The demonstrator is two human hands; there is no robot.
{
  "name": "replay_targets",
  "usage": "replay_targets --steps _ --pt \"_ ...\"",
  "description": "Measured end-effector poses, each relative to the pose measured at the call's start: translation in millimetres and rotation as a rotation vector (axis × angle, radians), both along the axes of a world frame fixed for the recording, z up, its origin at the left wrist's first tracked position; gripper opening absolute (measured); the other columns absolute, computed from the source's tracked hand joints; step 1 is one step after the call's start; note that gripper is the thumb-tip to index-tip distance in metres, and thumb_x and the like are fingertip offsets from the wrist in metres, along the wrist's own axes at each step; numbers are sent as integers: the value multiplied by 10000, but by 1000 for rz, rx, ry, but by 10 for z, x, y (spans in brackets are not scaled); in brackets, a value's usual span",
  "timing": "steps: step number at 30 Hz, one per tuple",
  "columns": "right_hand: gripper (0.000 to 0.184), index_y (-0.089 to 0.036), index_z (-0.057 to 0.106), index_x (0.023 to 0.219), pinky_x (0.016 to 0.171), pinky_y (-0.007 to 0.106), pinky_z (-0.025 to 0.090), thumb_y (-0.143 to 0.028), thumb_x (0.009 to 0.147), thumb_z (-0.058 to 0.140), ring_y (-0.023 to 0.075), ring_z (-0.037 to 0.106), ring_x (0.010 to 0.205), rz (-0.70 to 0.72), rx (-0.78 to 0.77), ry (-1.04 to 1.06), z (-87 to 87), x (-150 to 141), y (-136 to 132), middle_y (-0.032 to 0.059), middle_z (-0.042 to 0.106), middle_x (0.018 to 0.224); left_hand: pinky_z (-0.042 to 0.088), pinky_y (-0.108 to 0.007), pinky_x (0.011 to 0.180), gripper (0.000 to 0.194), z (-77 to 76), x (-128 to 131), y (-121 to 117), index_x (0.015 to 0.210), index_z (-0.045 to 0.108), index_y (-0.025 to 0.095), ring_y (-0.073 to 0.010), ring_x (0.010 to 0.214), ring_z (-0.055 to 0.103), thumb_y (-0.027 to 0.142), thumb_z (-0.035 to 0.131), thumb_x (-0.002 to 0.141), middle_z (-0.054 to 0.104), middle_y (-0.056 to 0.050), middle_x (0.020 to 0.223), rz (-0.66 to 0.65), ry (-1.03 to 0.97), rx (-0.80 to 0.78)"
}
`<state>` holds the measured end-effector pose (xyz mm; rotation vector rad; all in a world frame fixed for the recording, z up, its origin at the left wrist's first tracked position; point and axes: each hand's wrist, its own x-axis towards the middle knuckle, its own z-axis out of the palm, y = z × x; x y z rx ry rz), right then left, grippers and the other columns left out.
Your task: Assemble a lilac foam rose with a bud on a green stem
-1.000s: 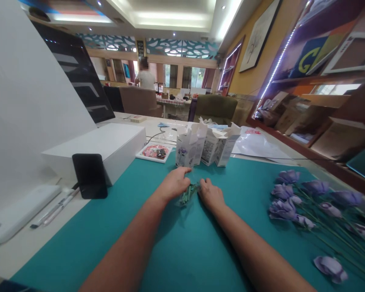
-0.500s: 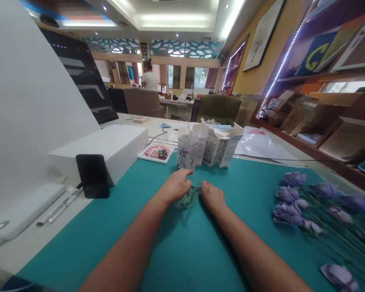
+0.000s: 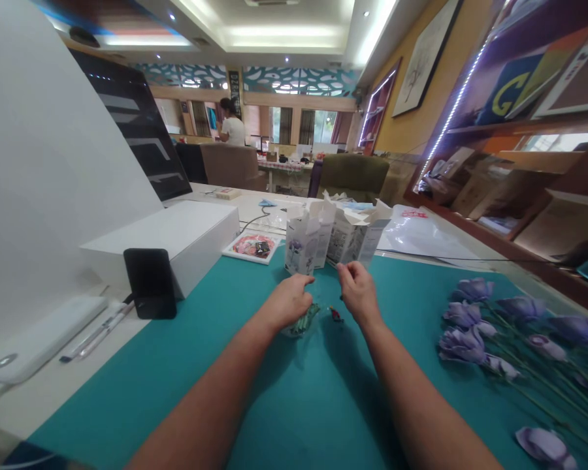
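Observation:
My left hand (image 3: 290, 301) is closed on a clear plastic bag (image 3: 301, 328) of thin green pieces, low over the green mat (image 3: 294, 405). To its right, my right hand (image 3: 359, 292) is raised a little, thumb and fingertips pinched together. Whatever is in that pinch, if anything, is too small to make out. Between the hands lies a small red and dark piece (image 3: 335, 314), just right of the bag. Beyond my fingers stand open white cartons with a purple flower print, the left carton (image 3: 301, 245) nearest my left hand.
Purple artificial flowers (image 3: 463, 343) on long stems lie at the right. A black phone (image 3: 150, 284) leans against a white box (image 3: 176, 225) at the left. Behind the mat is a white-framed picture (image 3: 252, 247). A person (image 3: 232, 127) stands in the far background.
My right hand has moved up and to the right, away from the bag. The small red and dark piece now shows on the mat. My left hand has hardly moved.

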<state>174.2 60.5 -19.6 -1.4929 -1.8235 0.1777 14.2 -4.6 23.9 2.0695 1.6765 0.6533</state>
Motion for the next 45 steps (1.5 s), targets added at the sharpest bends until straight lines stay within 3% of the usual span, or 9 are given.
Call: replay_targets --steps 4,8,11,17,25,28,33,40,45 --pt "356 -205 581 868 585 248 375 -468 957 358 161 567 637 92 68 67 173 -309 -128 22 642 711 410 -317 1053 525 -6 29 5 1251 613 82 -249 1223 571 75 441 755 631 -148 1306 -23 8 12" --pt "346 -216 609 812 593 254 364 -469 937 409 177 592 660 147 37 34 163 -347 -146 29 661 701 452 -322 998 494 -1 -2 14 1211 635 94 -252 1159 610 79 435 760 665 -145 1251 -12 -5 10" --pt "404 -195 640 920 643 260 409 -393 985 295 178 619 720 150 -4 2 72 -124 -21 58 695 810 445 -310 1007 558 6 -60 26 1296 588 104 -238 1135 625 90 435 760 619 -135 1328 23 -22 2" --pt "114 -194 704 792 758 284 463 -183 837 599 191 644 842 266 -196 -245 -259 114 269 50 710 857 495 -299 933 605 23 -124 34 1342 555 98 -209 896 709 115 429 751 611 -137 1339 57 -37 -38" --pt "358 -178 557 1248 860 442 538 -347 933 583 225 617 1039 440 -344 -455 -379 -39 388 94 585 1253 472 -295 971 613 13 -124 39 1335 566 107 -237 1096 652 116 424 739 611 -124 1344 58 -22 -15" --pt "302 -178 593 1192 842 414 542 -339 937 575 207 629 993 484 -411 -491 -345 129 318 86 615 1200 463 -296 985 612 9 -135 48 1334 569 115 -237 1125 637 115 430 738 636 -114 1313 56 -26 -15" --pt "168 -185 690 828 694 271 472 -229 913 552 158 615 721 535 -405 -490 -266 390 124 24 665 763 462 -292 987 606 17 -118 34 1335 568 116 -240 1139 632 122 427 746 609 -116 1348 48 -30 -22" --pt "222 -184 649 986 804 291 438 -348 837 667 193 558 892 590 -277 -445 -274 514 -148 73 581 991 469 -298 977 609 42 -106 6 1354 545 100 -247 1139 631 131 416 760 588 -129 1370 37 -22 -33" --pt "180 -199 652 993 770 256 450 -184 814 647 159 577 848 615 -329 -441 -289 552 -102 50 575 979 466 -290 981 607 42 -101 11 1352 547 95 -245 1121 641 133 415 760 583 -127 1375 32 -16 -48"
